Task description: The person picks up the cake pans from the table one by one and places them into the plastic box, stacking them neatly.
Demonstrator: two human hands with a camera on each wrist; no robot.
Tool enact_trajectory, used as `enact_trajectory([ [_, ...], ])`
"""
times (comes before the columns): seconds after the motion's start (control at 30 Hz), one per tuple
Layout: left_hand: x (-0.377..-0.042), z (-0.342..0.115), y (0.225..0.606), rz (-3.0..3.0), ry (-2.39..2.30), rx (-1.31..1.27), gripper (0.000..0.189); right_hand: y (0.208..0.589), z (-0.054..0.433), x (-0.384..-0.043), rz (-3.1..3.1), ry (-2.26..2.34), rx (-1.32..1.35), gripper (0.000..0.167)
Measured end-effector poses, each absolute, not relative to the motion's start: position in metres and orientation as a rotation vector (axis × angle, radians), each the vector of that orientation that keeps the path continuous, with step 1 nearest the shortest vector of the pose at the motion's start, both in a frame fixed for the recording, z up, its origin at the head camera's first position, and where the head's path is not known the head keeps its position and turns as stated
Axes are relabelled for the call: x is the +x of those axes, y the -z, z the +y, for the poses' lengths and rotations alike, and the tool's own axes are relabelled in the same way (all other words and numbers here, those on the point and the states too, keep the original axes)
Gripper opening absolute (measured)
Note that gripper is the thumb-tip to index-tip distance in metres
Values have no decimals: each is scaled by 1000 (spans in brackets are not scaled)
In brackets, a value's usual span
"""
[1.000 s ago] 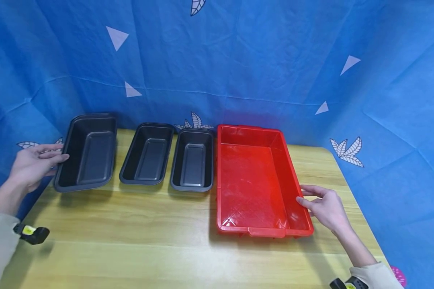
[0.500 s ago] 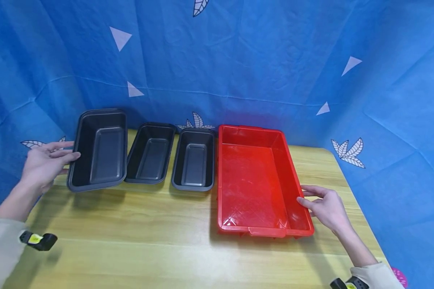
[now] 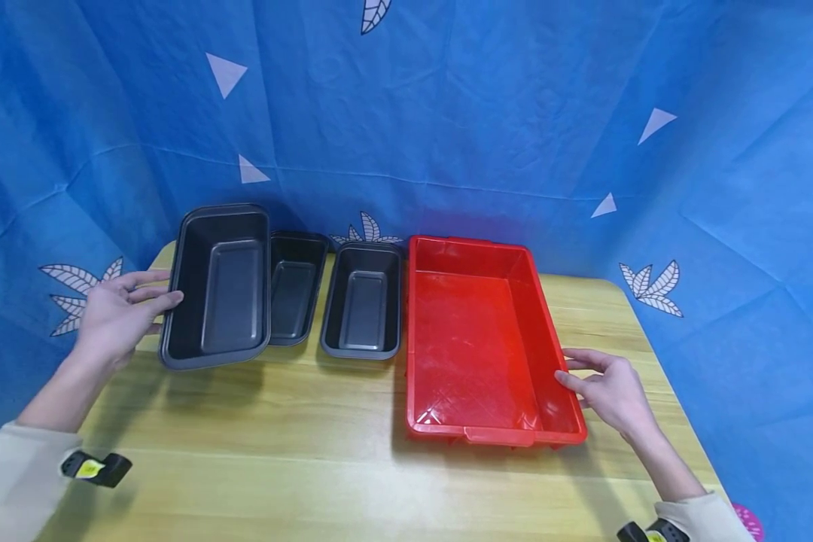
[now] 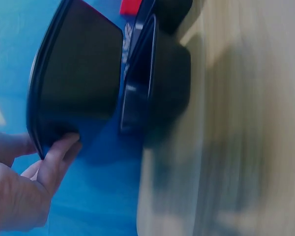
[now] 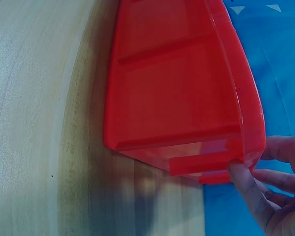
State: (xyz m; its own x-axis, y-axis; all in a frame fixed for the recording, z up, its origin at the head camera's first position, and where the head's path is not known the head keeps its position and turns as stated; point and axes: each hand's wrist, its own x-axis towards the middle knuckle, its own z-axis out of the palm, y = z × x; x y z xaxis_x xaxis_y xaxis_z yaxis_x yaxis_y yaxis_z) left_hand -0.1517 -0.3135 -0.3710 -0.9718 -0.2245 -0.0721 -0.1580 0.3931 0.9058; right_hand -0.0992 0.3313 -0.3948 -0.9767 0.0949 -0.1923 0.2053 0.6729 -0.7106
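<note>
Clearly, from the head view, the left hand (image 3: 118, 320) pinches the left rim of a dark grey, rectangular loaf pan (image 3: 233, 293), raised above the pale yellow, wood-grained surface (image 3: 298, 452) at left. It covers part of a second dark grey rectangular pan (image 3: 294, 293); just right of that lies a third dark grey rectangular pan (image 3: 363, 301). Beside it sits a large red plastic rectangular tray (image 3: 470, 339), its right rim pinched near the near corner by the right hand (image 3: 613, 388). Blue patterned cloth (image 3: 352, 113) hangs at the far side.

Left wrist view: fingers touch the raised pan's outer wall, and the pan stands apart from the surface.

Right wrist view: one fingertip touches the tray's outside by the rim.
</note>
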Motion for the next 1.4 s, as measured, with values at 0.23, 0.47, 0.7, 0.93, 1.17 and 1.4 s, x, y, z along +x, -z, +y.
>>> enact_trajectory([
  [0.23, -147, -288, 373, -2533, 1680, 317, 25, 395, 328, -100, 2743, 1202, 231, 60],
  [0.47, -143, -260, 374, -2513, 1717, 302, 40, 394, 329, -101, 2748, 1196, 221, 61],
  [0.7, -142, -227, 370, -2493, 1813, 247, 51, 393, 330, -100, 2729, 1220, 232, 60],
  [0.93, -140, -194, 375, -2442, 1931, 183, 53, 394, 331, -99, 2729, 1233, 233, 59],
  [1.17, -139, -166, 375, -2424, 1998, 169, 48, 395, 331, -99, 2738, 1230, 227, 59],
  [1.4, -141, -141, 375, -2444, 2026, 143, 45, 395, 331, -99, 2742, 1225, 229, 60],
])
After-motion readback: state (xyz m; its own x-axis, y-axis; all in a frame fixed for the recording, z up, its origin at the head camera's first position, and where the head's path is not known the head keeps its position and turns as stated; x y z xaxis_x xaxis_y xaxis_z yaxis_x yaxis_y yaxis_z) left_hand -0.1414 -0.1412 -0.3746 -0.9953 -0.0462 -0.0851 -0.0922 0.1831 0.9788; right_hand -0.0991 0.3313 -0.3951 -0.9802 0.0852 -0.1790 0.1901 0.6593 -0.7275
